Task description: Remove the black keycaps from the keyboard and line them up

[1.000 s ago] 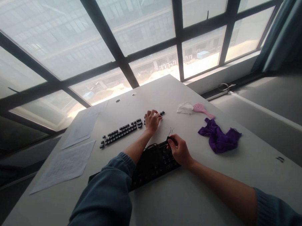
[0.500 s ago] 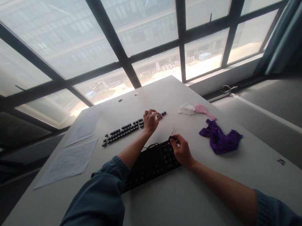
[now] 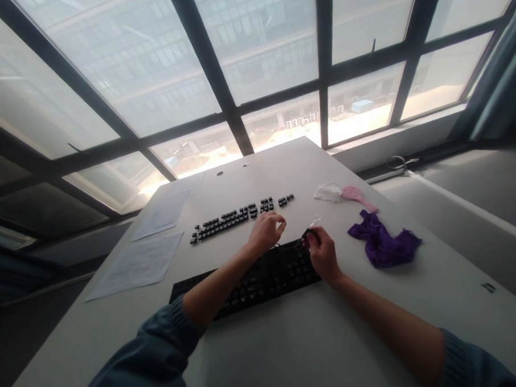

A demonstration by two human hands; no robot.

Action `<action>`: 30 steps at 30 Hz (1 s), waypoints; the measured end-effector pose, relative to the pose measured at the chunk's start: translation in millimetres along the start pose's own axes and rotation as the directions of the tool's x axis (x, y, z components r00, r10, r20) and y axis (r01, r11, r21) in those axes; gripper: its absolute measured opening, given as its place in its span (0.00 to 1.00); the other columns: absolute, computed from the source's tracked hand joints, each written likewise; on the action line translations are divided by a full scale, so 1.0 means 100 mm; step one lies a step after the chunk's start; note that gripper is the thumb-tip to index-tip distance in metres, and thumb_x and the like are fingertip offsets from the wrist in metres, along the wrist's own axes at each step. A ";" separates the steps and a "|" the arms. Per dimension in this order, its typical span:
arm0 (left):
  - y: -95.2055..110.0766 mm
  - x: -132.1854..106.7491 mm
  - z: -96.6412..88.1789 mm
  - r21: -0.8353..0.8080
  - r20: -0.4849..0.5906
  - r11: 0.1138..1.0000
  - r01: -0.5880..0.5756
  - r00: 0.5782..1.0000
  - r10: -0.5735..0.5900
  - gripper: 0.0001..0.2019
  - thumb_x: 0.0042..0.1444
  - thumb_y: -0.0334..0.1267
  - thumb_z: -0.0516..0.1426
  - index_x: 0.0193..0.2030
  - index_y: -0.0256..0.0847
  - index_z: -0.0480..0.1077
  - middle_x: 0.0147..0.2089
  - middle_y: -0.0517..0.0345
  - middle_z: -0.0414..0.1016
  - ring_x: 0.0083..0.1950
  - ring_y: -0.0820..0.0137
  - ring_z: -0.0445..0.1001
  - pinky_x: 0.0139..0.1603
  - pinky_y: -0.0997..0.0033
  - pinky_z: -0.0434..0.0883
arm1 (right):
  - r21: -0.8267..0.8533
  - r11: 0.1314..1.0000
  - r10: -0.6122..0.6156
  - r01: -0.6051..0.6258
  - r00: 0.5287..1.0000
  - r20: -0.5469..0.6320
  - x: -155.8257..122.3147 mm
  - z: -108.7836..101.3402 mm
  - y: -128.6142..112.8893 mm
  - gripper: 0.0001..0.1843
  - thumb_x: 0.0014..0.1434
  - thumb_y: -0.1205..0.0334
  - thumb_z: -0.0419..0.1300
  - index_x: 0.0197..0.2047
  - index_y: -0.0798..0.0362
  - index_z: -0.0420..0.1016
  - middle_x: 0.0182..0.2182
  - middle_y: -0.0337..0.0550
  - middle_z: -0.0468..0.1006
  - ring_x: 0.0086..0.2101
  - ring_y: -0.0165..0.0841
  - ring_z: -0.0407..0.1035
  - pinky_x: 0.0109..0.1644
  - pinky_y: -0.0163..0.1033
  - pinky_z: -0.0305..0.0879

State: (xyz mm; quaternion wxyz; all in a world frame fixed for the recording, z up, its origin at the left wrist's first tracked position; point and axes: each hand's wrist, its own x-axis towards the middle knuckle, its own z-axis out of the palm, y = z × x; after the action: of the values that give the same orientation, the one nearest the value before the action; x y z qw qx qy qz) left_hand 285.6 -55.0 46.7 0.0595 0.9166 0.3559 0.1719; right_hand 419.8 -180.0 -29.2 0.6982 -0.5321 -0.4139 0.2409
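A black keyboard lies at an angle on the white table, partly covered by my left forearm. My left hand hovers above its far edge, fingers loosely curved and apart, with nothing visible in them. Beyond that hand, black keycaps stand in rows on the table, with small groups at the right end. Over the keyboard's right end, my right hand is closed around the black handle of a keycap puller. Its thin wire prongs point up and away from me.
A purple cloth lies crumpled to the right, with a pink round-headed brush and white tissue behind it. Paper sheets cover part of the left side. A small dark object sits near the right edge. Windows stand behind the table.
My left hand has drawn back from the keycap groups at the right toward the keyboard, and now more keycaps show. My right hand still holds the keycap puller. The view has shifted slightly.
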 end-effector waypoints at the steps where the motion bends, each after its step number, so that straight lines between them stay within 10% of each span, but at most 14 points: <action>1: 0.07 -0.12 -0.01 -0.026 0.012 1.000 -0.017 1.000 0.018 0.09 0.61 0.37 0.57 0.38 0.42 0.79 0.40 0.51 0.78 0.45 0.60 0.73 0.51 0.59 0.69 | -0.020 1.000 -0.008 0.008 1.000 0.013 0.00 -0.01 -0.01 0.09 0.65 0.53 0.55 0.39 0.50 0.69 0.26 0.39 0.75 0.27 0.36 0.72 0.34 0.39 0.70; 8: 0.35 -0.74 0.10 -0.191 -0.053 0.981 0.038 0.997 -0.049 0.08 0.62 0.35 0.56 0.39 0.44 0.77 0.38 0.53 0.78 0.42 0.61 0.74 0.46 0.61 0.71 | -0.252 0.948 -0.140 0.194 0.966 0.217 0.00 -0.08 -0.04 0.09 0.66 0.58 0.52 0.36 0.49 0.70 0.26 0.38 0.73 0.28 0.35 0.69 0.35 0.37 0.65; 17: 0.40 -0.78 0.18 -0.232 -0.028 0.972 0.037 0.999 -0.045 0.07 0.57 0.32 0.58 0.39 0.44 0.77 0.37 0.52 0.77 0.42 0.61 0.74 0.46 0.62 0.71 | -0.359 0.859 -0.198 0.364 0.884 0.423 -0.02 -0.13 -0.06 0.11 0.67 0.60 0.51 0.35 0.49 0.71 0.30 0.41 0.76 0.32 0.36 0.70 0.38 0.37 0.63; 30: 0.50 -0.77 0.44 -0.238 -0.014 0.967 0.092 0.995 -0.098 0.07 0.57 0.39 0.63 0.42 0.44 0.76 0.42 0.56 0.75 0.47 0.62 0.70 0.50 0.63 0.67 | -0.282 0.939 -0.134 0.197 0.964 0.229 -0.04 -0.14 0.01 0.07 0.65 0.61 0.55 0.35 0.51 0.70 0.26 0.37 0.74 0.27 0.33 0.70 0.34 0.36 0.66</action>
State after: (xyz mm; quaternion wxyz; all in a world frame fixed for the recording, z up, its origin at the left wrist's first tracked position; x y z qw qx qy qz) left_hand 280.2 -143.3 -3.4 0.1720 0.8827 0.3769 0.2218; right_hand 429.6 -189.8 -32.9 0.5795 -0.5678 -0.5597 0.1688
